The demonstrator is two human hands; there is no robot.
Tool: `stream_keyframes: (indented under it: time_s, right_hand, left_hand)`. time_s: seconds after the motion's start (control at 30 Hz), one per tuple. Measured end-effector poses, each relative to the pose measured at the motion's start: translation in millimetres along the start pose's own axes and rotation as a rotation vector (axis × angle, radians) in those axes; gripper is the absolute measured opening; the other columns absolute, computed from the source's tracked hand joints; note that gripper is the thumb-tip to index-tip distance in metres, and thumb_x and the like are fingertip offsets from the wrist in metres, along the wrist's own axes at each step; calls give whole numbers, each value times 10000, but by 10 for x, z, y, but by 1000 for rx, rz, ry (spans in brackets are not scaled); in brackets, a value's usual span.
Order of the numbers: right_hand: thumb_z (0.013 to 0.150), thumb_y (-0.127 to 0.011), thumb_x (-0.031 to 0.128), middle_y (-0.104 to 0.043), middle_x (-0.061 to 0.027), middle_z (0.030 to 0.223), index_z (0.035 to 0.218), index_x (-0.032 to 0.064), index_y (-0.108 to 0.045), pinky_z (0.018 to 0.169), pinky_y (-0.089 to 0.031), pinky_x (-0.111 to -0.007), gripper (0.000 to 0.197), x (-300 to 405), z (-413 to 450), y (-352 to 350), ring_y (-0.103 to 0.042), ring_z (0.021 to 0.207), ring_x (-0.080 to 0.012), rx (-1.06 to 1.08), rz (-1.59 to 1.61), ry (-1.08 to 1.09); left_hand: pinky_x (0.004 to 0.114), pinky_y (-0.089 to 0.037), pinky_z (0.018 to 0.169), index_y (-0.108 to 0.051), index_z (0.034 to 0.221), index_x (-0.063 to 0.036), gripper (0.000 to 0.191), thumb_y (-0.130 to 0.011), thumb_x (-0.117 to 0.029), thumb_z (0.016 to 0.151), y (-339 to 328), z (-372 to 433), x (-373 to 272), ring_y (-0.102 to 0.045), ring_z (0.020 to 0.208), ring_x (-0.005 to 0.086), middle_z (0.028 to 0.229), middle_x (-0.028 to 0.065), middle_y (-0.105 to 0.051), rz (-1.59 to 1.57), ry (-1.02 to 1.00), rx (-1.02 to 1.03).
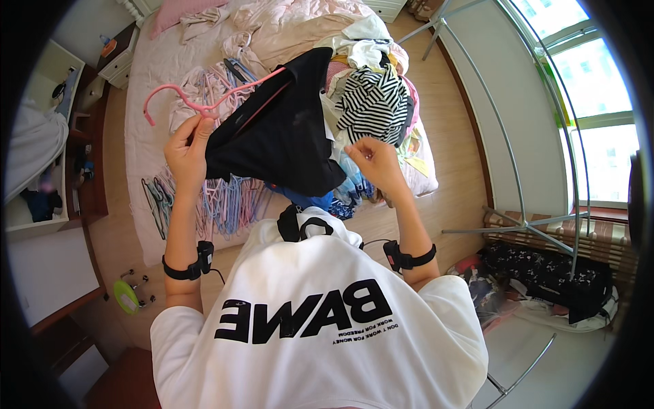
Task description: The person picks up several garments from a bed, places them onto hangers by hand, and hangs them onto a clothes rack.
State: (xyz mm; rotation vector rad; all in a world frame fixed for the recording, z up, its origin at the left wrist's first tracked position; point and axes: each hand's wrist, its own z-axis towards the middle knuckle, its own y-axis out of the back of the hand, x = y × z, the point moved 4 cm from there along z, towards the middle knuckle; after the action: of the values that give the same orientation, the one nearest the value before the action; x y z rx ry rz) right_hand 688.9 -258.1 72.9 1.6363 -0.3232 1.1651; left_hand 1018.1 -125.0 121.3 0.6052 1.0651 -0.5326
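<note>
My left hand (189, 148) grips a pink hanger (207, 110) just below its hook, with thumb and fingers pinched on the neck. A black garment (281, 133) hangs on that hanger, tilted, one hanger arm showing at its upper opening. Loosely curled, my right hand (375, 163) is close beside the garment's right edge. From this angle I cannot tell whether its fingertips hold any cloth. Behind it lies a heap of clothes with a black-and-white striped garment (375, 105) on top. Many pink, blue and grey hangers (230, 204) lie in rows on the bed, partly covered by the black garment.
The bed (148, 112) bears a rumpled blanket (291, 23) and a pink pillow (179, 15). A metal drying rack (503, 128) stands at right near the window (598, 102). More clothes (552, 281) lie at lower right. A green stool (126, 296) is on the floor at left.
</note>
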Motion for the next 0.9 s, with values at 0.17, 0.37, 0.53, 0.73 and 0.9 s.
stream_keyframes:
  time_s: [0.17, 0.37, 0.53, 0.73, 0.9]
  right_hand:
    - [796, -769, 272, -665, -80, 672, 809, 26, -678, 568, -483, -281, 262, 522, 276, 67, -631, 598, -150, -270, 160, 147]
    - [768, -713, 211, -592, -68, 622, 712, 51, -574, 535, -468, -344, 219, 991, 526, -195, -608, 582, -235, -398, -97, 251]
    - [757, -659, 99, -505, -91, 600, 663, 50, -486, 513, -428, -375, 203, 1203, 397, -347, -540, 564, -272, -355, 26, 509]
    - [728, -668, 79, -487, -89, 595, 655, 55, -505, 510, -421, -374, 180, 1186, 282, -467, -530, 579, -273, -267, 18, 642]
    - [720, -695, 103, -559, -67, 640, 649, 68, -568, 545, -437, -367, 150, 1083, 264, -197, -557, 619, -249, -306, 26, 588]
  left_hand:
    - [207, -376, 608, -704, 959, 21, 189, -737, -143, 871, 42, -10, -348, -489, 686, 59, 765, -12, -611, 69, -132, 70]
    - [231, -284, 528, -655, 815, 26, 209, -758, -152, 854, 55, -59, -578, -365, 597, 58, 650, -36, -473, 129, -197, 127]
    - [202, -338, 574, -694, 860, 19, 175, -726, -151, 886, 217, -70, -591, -454, 645, 39, 697, -28, -568, 260, -167, -39]
    - [202, -348, 583, -687, 856, 24, 186, -731, -155, 880, 265, -118, -547, -461, 652, 47, 709, -24, -569, 265, -127, -62]
    - [225, -303, 521, -665, 794, 28, 157, -748, -93, 847, 172, -88, -655, -407, 576, 60, 639, -15, -509, 222, -282, 9]
